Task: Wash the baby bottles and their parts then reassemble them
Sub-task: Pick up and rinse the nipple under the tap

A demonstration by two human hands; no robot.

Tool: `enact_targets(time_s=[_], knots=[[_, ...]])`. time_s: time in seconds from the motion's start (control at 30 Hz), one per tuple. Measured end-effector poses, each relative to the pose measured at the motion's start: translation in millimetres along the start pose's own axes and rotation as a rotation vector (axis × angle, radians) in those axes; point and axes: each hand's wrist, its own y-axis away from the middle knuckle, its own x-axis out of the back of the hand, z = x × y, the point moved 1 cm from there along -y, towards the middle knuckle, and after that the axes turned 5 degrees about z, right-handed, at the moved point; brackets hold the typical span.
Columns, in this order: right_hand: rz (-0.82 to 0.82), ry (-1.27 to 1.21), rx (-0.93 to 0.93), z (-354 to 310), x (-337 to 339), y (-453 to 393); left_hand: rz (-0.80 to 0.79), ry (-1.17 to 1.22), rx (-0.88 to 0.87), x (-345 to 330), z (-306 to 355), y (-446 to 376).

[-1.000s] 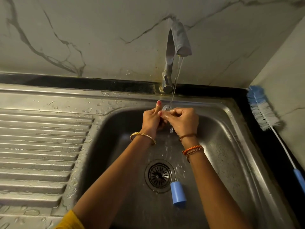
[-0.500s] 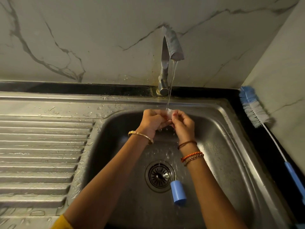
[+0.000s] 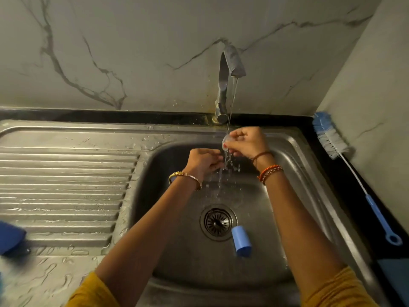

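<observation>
Rinsing seems the step in hand: the right hand (image 3: 247, 141) pinches a small clear part (image 3: 226, 141) under the tap's (image 3: 230, 69) stream near the sink's (image 3: 294, 151) back edge, the left hand (image 3: 204, 161) loosely curled and empty just below; next probably the blue cap (image 3: 241, 242) beside the drain (image 3: 218, 222), the brush (image 3: 332, 140) lying well clear along the right edge.

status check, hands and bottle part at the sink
Right hand pinching clear bottle part under tap stream. Left hand below, empty. Blue cap loose by drain.
</observation>
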Motion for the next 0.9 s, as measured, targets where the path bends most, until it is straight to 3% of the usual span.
enact_targets(time_s=[0.1,0.2,0.23,0.3,0.33,0.37,0.4,0.5,0.57,0.67,0.8,0.9], knots=[[-0.004,-0.356,0.045,-12,15,12,-0.051,0.088,-0.064,7,14,17],[-0.050,-0.612,-0.041,-5,20,29,-0.191,0.265,-0.097,22,6,29],[-0.023,-0.510,-0.144,8,10,36,-0.159,0.099,-0.113,26,-7,32],[-0.046,0.136,-0.209,32,-7,58,-0.123,-0.864,-0.175,35,-40,38],[0.006,0.421,-0.211,47,-12,62,-0.070,-1.207,-0.196,41,-56,37],[0.012,0.517,-0.191,61,-15,66,-0.050,-1.324,-0.253,45,-67,35],[-0.034,0.507,-0.153,66,-19,75,-0.034,-1.267,-0.296,48,-74,36],[0.059,0.401,-0.064,54,-22,77,0.108,-0.820,-0.394,56,-55,40],[0.054,0.312,0.006,36,-28,79,0.095,-0.577,-0.382,60,-36,50],[-0.021,0.046,0.070,6,-47,88,0.108,-0.512,-0.466,77,-14,64],[-0.038,-0.001,0.162,-30,-83,96,0.196,-0.371,-0.437,117,5,80],[-0.152,-0.133,0.191,-65,-125,103,0.294,-0.234,-0.444,162,28,97]])
